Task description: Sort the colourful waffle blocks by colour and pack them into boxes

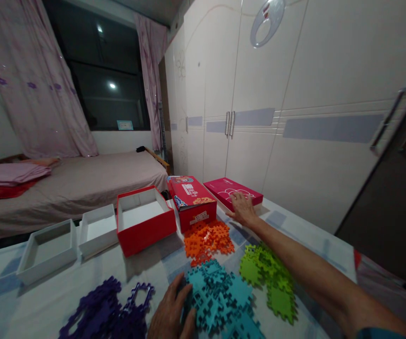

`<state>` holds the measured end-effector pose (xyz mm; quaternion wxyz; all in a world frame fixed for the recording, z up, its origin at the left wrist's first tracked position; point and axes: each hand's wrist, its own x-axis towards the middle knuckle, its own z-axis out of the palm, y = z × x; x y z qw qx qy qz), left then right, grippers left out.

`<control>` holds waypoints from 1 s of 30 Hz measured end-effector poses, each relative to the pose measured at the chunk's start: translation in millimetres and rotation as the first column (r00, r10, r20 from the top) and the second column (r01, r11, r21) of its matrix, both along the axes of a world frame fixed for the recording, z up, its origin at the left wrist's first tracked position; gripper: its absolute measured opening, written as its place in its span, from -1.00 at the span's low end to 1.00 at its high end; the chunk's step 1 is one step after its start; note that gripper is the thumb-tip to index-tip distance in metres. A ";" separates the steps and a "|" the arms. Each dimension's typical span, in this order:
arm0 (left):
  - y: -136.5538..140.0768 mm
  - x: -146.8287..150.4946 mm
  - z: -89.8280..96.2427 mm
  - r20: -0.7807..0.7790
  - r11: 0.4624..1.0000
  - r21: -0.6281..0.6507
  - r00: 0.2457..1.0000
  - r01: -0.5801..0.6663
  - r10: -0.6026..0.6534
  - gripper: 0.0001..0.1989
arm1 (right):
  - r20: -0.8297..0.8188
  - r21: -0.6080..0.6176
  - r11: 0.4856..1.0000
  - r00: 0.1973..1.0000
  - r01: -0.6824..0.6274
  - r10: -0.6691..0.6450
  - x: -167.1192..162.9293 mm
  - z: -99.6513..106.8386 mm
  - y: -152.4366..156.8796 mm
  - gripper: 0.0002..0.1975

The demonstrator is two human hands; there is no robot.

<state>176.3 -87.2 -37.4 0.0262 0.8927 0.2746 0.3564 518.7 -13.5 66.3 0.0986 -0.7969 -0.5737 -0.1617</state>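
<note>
Leftmost on the cloth-covered worktop (95, 278) sits a shallow greyish tray (49, 270), rectangular and thin-walled, with a smaller white tray (99, 242) just beside it. Next comes a red-walled box (146, 233), open upward, its lining smooth and white. Nearer the viewer lies a heap of dark purple plates (100, 308), glossy plastic with notched edges, one of them a hollow frame.

To its right, the left hand (170, 308) is partly open, a gap showing between thumb and fingers, at the left edge of the turquoise pieces (212, 296). I cannot tell whether it touches any. These flat, toothed plastic plates overlap at mixed angles; the heap's long axis runs from the middle of the worktop toward the near edge, slanting right.

Behind them are shiny orange pieces (208, 240), in front of a red printed carton (194, 200) with blue and white patterns. Right of the carton, at the worktop's far side, lies a flat magenta box (220, 187) with a white curved line drawing, its long axis running from far left to near right. The right hand (243, 211) has its fingers spread on the near part of the lid; whether it grips is unclear. Farthest right spread lime-green pieces (268, 275), similarly notched.
</note>
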 end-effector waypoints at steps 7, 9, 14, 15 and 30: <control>-2.7 1.0 -7.0 0.030 0.999 -0.027 0.999 -0.025 0.026 -0.66 | 0.140 -0.048 0.998 0.989 -0.039 0.046 16.6 -12.0 9.2 -0.47; -4.4 2.0 -9.0 0.013 0.999 -0.037 0.999 -0.031 0.032 -0.66 | 0.145 -0.048 0.998 0.989 -0.033 0.039 24.5 -12.5 8.8 -0.48; -9.4 4.2 -5.6 0.018 0.993 -0.063 0.994 -0.103 0.105 -0.67 | 0.114 -0.008 0.999 0.993 -0.034 0.035 30.1 -10.5 5.4 -0.50; -10.2 4.1 -3.0 -0.001 0.994 -0.056 0.995 -0.096 0.096 -0.67 | 0.103 0.011 0.999 0.994 -0.038 0.036 28.1 -8.6 5.0 -0.50; -19.2 5.8 19.2 -0.063 0.975 -0.193 0.993 -0.108 0.098 -0.65 | 0.001 -0.107 0.940 0.945 -0.325 0.327 -97.4 22.1 -13.2 -0.71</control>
